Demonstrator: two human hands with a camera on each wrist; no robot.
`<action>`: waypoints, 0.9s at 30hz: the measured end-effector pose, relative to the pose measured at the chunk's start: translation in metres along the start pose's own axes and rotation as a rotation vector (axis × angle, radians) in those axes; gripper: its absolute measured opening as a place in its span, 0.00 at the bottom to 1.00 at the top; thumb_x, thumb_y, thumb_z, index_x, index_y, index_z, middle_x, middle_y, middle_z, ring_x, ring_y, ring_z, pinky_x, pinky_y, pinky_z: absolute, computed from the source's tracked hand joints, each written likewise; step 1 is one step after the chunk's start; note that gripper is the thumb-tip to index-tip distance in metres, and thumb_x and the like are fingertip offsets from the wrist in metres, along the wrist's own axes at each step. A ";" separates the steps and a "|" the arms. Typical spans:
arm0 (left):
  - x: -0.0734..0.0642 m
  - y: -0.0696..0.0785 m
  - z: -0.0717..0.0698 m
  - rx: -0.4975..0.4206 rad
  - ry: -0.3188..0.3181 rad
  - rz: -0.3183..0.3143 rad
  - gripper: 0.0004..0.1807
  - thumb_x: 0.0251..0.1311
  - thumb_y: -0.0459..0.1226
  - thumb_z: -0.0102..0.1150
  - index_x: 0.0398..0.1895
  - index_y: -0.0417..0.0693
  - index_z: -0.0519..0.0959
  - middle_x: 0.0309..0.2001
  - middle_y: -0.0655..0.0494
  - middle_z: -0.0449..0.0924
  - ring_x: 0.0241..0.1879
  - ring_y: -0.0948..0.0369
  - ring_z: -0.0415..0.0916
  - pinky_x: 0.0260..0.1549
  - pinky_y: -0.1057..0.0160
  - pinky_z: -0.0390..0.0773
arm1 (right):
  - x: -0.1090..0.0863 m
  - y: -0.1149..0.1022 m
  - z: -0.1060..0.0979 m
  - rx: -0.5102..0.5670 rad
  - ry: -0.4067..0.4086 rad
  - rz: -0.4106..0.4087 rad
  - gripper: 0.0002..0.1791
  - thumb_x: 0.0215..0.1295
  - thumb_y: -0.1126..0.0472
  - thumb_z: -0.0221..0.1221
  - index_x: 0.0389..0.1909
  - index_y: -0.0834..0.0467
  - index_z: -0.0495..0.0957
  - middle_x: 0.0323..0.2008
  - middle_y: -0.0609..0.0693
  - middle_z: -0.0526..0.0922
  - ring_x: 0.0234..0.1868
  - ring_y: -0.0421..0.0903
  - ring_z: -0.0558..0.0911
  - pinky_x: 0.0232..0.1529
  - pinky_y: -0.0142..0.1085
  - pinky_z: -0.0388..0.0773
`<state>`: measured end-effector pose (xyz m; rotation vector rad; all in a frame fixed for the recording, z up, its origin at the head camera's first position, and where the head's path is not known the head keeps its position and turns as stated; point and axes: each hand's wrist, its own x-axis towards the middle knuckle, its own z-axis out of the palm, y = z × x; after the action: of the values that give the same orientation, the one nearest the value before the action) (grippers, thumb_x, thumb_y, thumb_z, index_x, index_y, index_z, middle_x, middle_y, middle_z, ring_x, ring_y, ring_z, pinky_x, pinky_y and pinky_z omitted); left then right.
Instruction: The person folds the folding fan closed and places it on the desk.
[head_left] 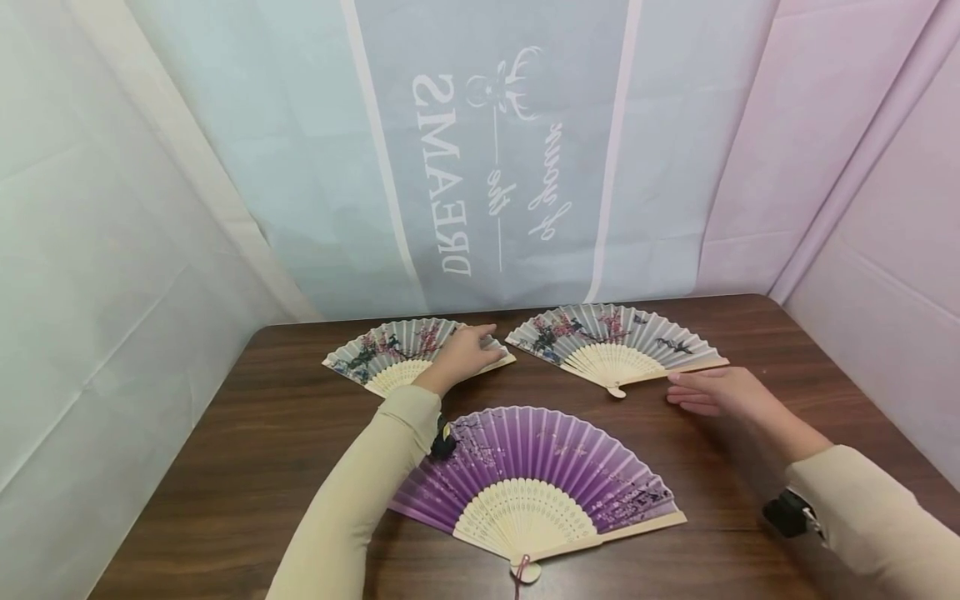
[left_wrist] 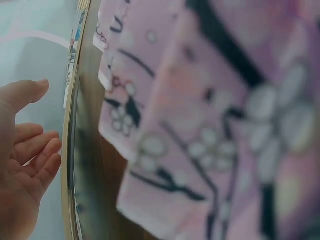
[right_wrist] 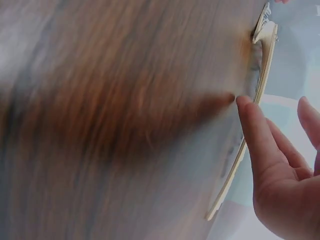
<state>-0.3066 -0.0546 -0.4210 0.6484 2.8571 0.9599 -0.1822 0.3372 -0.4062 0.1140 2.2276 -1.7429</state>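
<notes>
Three folding fans lie spread on the table. My left hand (head_left: 465,354) is over the right part of the grey floral fan (head_left: 408,346) at the back left and hides some of it. In the left wrist view that hand (left_wrist: 25,160) has loose fingers with nothing between them. My right hand (head_left: 723,392) is beside the outer rib of the second grey floral fan (head_left: 622,325). In the right wrist view, a fingertip of the right hand (right_wrist: 280,175) comes down at the tabletop close to this fan's edge (right_wrist: 260,85). Nearest me is the purple fan (head_left: 525,467), partly behind my left forearm.
A dark wood-grain table (head_left: 262,450) carries the fans. Behind it hangs a pale blue cloth (head_left: 300,167) with mirrored lettering, and white cloth walls stand on both sides. A dark red cord (head_left: 517,583) hangs from the purple fan's pivot.
</notes>
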 end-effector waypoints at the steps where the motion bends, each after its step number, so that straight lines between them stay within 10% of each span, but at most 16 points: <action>1: 0.001 0.000 0.001 0.001 0.002 0.004 0.33 0.64 0.45 0.62 0.69 0.41 0.69 0.66 0.47 0.76 0.65 0.49 0.74 0.69 0.51 0.74 | 0.001 0.001 0.000 0.032 -0.016 0.002 0.30 0.75 0.55 0.55 0.61 0.79 0.65 0.40 0.49 0.89 0.41 0.37 0.88 0.49 0.32 0.88; 16: 0.005 0.004 0.009 -0.016 -0.007 -0.016 0.34 0.64 0.47 0.63 0.71 0.43 0.68 0.66 0.47 0.75 0.66 0.49 0.73 0.69 0.51 0.73 | 0.014 0.010 0.007 0.427 -0.150 0.106 0.06 0.75 0.60 0.54 0.44 0.58 0.76 0.39 0.51 0.87 0.42 0.42 0.88 0.51 0.32 0.87; 27: 0.007 0.012 0.014 -0.036 -0.016 0.004 0.36 0.63 0.44 0.64 0.70 0.36 0.66 0.67 0.42 0.73 0.64 0.48 0.74 0.70 0.53 0.73 | 0.025 0.010 0.017 0.564 -0.183 0.184 0.18 0.77 0.58 0.51 0.54 0.68 0.61 0.38 0.55 0.87 0.41 0.44 0.88 0.52 0.30 0.87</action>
<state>-0.3063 -0.0351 -0.4244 0.6561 2.8192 0.9995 -0.2002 0.3199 -0.4266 0.2614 1.4993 -2.1241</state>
